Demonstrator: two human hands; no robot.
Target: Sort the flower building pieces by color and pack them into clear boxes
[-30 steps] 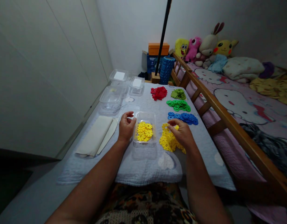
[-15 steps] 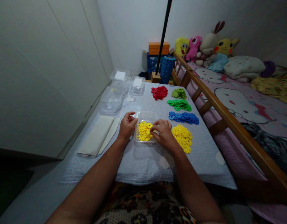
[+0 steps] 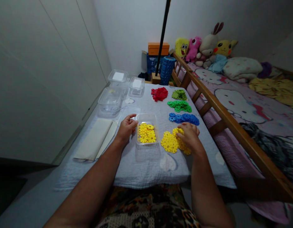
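Note:
A clear plastic container (image 3: 147, 146) stands in front of me, with yellow flower-shaped plastic pieces (image 3: 147, 133) lying inside it. My left hand (image 3: 127, 126) is closed on the container's left rim, thumb and fingers at the edge. To the right of the container, more yellow flower-shaped pieces (image 3: 169, 142) lie in a spread pile on the cloth. My right hand (image 3: 189, 134) is over the right part of that pile, fingers bent and thumb apart, fingertips at the pieces. It partly hides them, and no piece shows lifted in its fingers.
Blue (image 3: 184, 118), green (image 3: 179, 106), olive-green (image 3: 179, 94) and red pieces (image 3: 159, 94) form separate piles behind. Several clear containers (image 3: 110, 96) stand at the back left. A folded beige cloth (image 3: 94, 139) lies left. A wooden bed rail (image 3: 213, 107) runs along the right.
My right hand has moved right, from above the container to the yellow pile. Pieces it covered in the container now show. My left hand stays at the container's rim. The view has shifted slightly.

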